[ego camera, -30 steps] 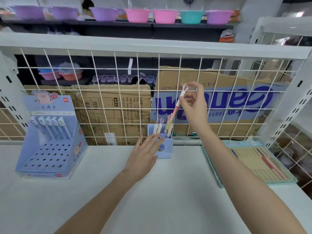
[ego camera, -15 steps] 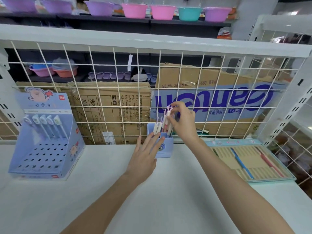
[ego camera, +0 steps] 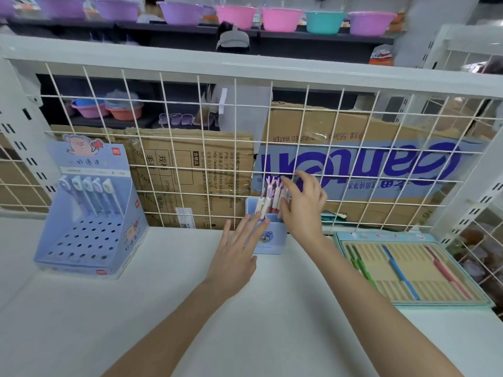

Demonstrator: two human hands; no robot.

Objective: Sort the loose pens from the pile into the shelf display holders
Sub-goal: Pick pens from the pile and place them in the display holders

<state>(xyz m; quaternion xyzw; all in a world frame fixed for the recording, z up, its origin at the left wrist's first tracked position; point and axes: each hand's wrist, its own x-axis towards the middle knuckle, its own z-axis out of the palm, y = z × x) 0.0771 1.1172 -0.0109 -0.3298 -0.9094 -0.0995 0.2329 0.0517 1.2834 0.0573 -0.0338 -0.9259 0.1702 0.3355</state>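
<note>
Head view, looking down at your two bare hands over a white shelf (ego camera: 272,322). Your right hand (ego camera: 304,210) is at the tops of the pens (ego camera: 269,200) standing in a small blue cup (ego camera: 272,238). Its fingers are spread and only loosely bent, fingertips against the pen tops; you cannot tell for sure whether any pen is pinched. Your left hand (ego camera: 235,257) lies flat with straight, spread fingers, holding nothing, its fingertips touching the cup's front left side. The cup stands at the back of the shelf, against a white wire grid (ego camera: 190,148). The pens in it are pale pink and white, with forked tops like little ears, and lean slightly.

To the left, well apart from the cup, a blue display box (ego camera: 89,229) with a cartoon pig on its header stands on the shelf. Five pens (ego camera: 89,191) with pale caps sit in its top row; the holes below them hold nothing. To the right of the cup, a flat tray (ego camera: 408,268) with a teal rim lies on the shelf. It has ribbed tan slots holding green pens, a blue pen and a red pen, each lying lengthwise.

Behind the grid are flattened cardboard boxes (ego camera: 353,159), one printed in blue. Above, a dark shelf carries purple, pink and teal plastic bowls (ego camera: 280,19).
</note>
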